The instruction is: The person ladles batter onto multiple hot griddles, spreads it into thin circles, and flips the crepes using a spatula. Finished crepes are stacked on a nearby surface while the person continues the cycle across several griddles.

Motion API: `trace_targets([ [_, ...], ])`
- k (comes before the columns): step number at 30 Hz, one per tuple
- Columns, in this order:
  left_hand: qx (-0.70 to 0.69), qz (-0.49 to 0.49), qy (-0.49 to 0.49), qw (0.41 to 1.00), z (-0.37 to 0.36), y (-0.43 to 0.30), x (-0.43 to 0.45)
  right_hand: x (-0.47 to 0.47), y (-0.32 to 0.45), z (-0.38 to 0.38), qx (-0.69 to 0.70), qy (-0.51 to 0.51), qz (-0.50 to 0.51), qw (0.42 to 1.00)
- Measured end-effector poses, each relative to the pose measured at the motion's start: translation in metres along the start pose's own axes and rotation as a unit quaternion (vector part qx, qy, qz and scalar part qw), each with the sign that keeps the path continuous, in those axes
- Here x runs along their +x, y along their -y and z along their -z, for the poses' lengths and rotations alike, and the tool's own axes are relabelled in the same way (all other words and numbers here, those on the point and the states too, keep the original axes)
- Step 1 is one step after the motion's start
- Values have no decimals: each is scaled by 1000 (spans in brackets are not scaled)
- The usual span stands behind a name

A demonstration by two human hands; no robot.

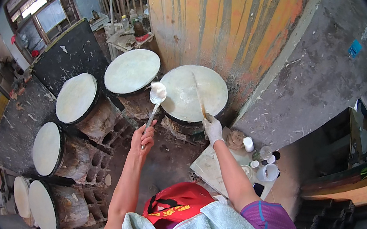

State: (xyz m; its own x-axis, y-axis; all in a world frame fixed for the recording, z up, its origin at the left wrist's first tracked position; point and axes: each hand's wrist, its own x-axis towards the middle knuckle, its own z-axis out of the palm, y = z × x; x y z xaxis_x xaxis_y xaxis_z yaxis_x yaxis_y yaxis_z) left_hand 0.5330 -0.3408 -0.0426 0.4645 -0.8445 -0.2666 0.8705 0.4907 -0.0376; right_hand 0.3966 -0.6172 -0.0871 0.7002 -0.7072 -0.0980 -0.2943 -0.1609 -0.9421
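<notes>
My left hand (143, 136) grips the handle of a metal ladle (155, 105). Thick white batter (158, 92) sits in its bowl, beside the left rim of the nearest round griddle (187, 87). A white glove covers my right hand (212, 128), which is closed around the brown end of a long thin stick or blade (202, 104). The tool reaches across that griddle, over its pale coating; I cannot tell whether it touches. To the left, a second griddle (132, 71) carries a similar pale round sheet.
More pale-topped griddles (77, 97) on brown cylindrical stoves (75, 157) curve down the left. At right, a low table (208, 164) bears a lidded container (235, 139), white cups (268, 172) and a phone (258, 189). A stained yellow wall (213, 21) rises behind the griddles.
</notes>
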Motion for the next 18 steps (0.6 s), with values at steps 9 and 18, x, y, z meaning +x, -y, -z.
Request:
trace_targets([
  [9,187,-123,-111,968,5,-20,-108,-30,14,1,101,100,-96,985],
  [18,56,-62,-108,991,41,-36,-217,-74,-8,-28,6,43,-1,999],
])
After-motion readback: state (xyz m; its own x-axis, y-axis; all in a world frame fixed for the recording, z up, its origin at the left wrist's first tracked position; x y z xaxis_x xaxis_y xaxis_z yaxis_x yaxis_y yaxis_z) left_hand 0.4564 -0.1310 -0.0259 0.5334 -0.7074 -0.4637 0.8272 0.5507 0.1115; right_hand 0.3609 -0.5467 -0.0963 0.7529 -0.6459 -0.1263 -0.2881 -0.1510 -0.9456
